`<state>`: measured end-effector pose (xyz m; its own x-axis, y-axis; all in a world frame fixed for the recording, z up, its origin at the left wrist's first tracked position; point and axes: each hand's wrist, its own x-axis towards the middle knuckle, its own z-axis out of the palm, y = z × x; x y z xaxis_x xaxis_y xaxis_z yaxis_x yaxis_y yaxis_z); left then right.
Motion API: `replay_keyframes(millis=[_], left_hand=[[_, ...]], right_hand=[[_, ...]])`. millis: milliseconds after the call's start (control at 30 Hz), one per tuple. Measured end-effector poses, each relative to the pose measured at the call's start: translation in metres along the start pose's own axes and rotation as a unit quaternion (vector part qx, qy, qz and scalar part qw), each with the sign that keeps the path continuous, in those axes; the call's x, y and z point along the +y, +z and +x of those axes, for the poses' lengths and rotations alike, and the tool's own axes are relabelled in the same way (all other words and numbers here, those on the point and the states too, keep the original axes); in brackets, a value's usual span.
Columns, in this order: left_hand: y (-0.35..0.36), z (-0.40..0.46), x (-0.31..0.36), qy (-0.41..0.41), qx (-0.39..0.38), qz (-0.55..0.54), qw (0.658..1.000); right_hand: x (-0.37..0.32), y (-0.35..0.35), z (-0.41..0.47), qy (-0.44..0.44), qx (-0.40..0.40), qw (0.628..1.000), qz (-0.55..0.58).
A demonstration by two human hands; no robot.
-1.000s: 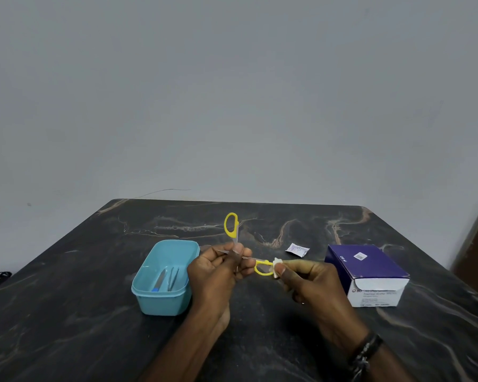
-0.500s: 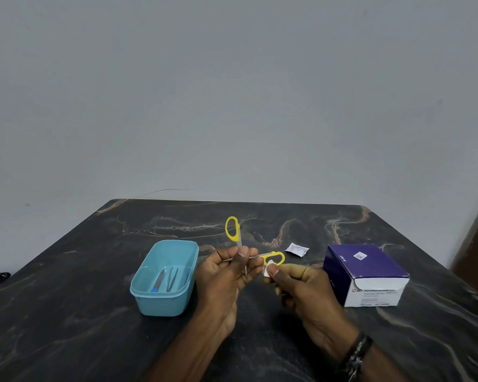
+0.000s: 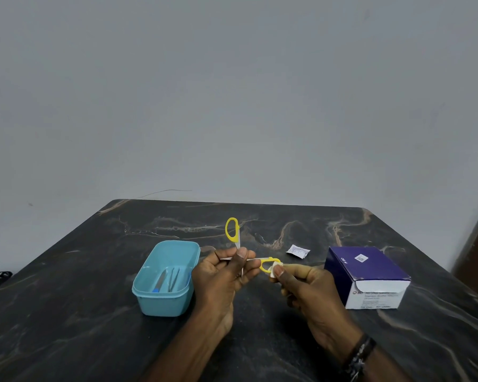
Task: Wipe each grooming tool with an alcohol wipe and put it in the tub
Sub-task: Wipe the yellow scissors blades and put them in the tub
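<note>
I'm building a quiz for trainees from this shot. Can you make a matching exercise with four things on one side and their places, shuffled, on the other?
Things:
1. scissors
2. tweezers
3. torn wipe packet
4. wipe box

Places:
A. in the blue tub
B. far right on the table
C. held open in the left hand
D. lying flat behind the right hand

Pairs: 1-C, 2-A, 3-D, 4-B

Head-worn view, facing forward-down, table [image 3: 66, 312] near
</note>
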<state>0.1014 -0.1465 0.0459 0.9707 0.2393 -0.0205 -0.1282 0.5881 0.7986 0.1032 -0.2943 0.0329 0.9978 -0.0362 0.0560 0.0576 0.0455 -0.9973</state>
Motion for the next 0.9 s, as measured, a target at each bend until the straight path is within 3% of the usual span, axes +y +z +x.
replay_keyframes(millis=[333,567,900], left_hand=[[0.0014,-0.0014,0.0055,0.068,-0.004,0.095,0.993],[-0.0003,-0.0024,0.0042,0.058,-0.037,0.153,0.986],[-0.0008,-0.0038,0.0023,0.056,-0.069,0.171,0.981]], right_hand=[[0.0010,-0.0051,0.0026,-0.047,0.011,0.999,-0.026],[0.0046,-0.0012,0.0007,-0.136,-0.060,0.978,-0.150],[0.0048,-0.0011,0.0020,-0.111,-0.115,0.974,-0.160]])
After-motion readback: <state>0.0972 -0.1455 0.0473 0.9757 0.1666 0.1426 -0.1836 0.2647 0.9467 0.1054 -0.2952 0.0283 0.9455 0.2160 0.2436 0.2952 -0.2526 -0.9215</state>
